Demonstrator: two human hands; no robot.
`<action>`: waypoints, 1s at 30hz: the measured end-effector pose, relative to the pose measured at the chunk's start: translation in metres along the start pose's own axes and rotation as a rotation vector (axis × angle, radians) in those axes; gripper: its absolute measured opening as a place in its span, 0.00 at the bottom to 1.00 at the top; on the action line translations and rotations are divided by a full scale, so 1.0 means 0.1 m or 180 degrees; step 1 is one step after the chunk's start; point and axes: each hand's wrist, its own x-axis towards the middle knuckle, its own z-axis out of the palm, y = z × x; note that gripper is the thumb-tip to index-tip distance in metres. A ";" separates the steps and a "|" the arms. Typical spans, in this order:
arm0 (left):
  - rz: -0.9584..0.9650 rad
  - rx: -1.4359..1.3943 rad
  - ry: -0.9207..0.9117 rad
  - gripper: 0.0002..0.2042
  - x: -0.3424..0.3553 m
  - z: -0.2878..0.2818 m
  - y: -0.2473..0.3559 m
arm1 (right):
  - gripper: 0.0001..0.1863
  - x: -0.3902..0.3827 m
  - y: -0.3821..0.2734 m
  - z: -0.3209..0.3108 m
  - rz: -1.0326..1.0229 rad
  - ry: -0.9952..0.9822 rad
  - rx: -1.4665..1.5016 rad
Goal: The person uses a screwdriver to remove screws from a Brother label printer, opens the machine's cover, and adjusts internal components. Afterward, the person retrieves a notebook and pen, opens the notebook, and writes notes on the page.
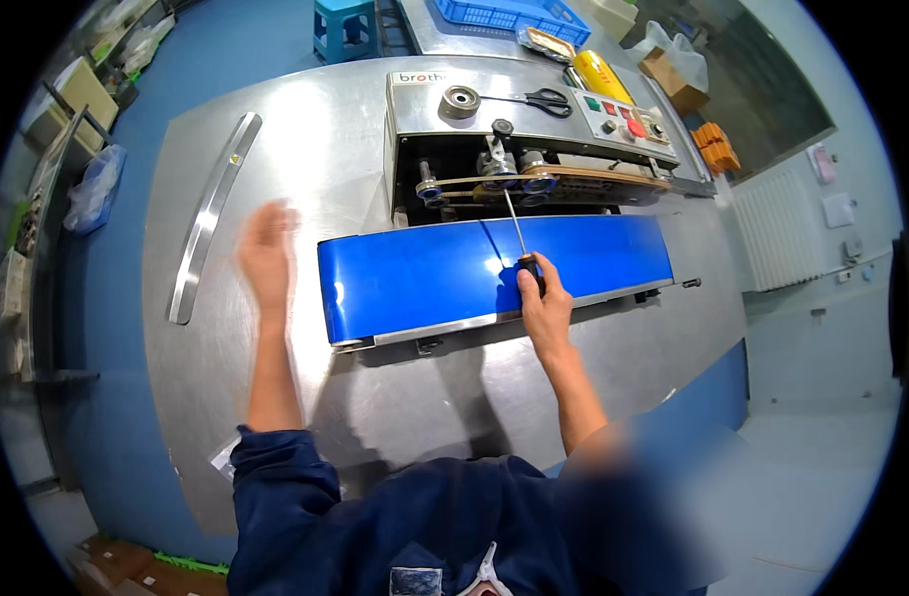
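My right hand (548,310) grips the black handle of a screwdriver (529,263). Its long shaft points away from me, and the tip reaches the rollers and belts (499,181) on the open front of a band sealing machine (419,114). Whether the tip sits in a screw is too small to tell. Below the shaft runs the machine's blue conveyor belt (415,278). My left hand (268,256) is raised over the metal table, left of the conveyor, its fingers smeared by motion. Nearest to it lies a long bent metal strip (208,223).
On the machine's top rest a metal ring-shaped roller (460,101) and black scissors (548,101). A control panel (623,121) with coloured switches sits at its right. Beyond stand a yellow cylinder (601,77), a blue crate (514,20) and a blue stool (345,30). The steel table (216,397) carries the machine.
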 end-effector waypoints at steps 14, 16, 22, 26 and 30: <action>-0.0464 -0.0173 -0.1460 0.19 -1.13 2.38 0.57 | 0.20 0.09 0.26 0.09 -0.0234 0.0030 0.0149; -0.0461 -0.0202 -0.1439 0.19 -1.12 2.39 0.53 | 0.18 0.10 0.27 0.11 -0.0372 0.0110 0.0125; -0.0414 -0.0037 -0.1454 0.20 -1.11 2.42 0.46 | 0.18 0.13 0.27 0.08 -0.0219 0.0013 0.0188; -0.0406 -0.0294 -0.1296 0.19 -1.11 2.40 0.49 | 0.18 0.13 0.20 0.08 -0.0223 0.0045 -0.0045; -0.0439 -0.0279 -0.1396 0.18 -1.11 2.39 0.49 | 0.21 0.13 0.16 0.00 0.0090 -0.0337 0.0258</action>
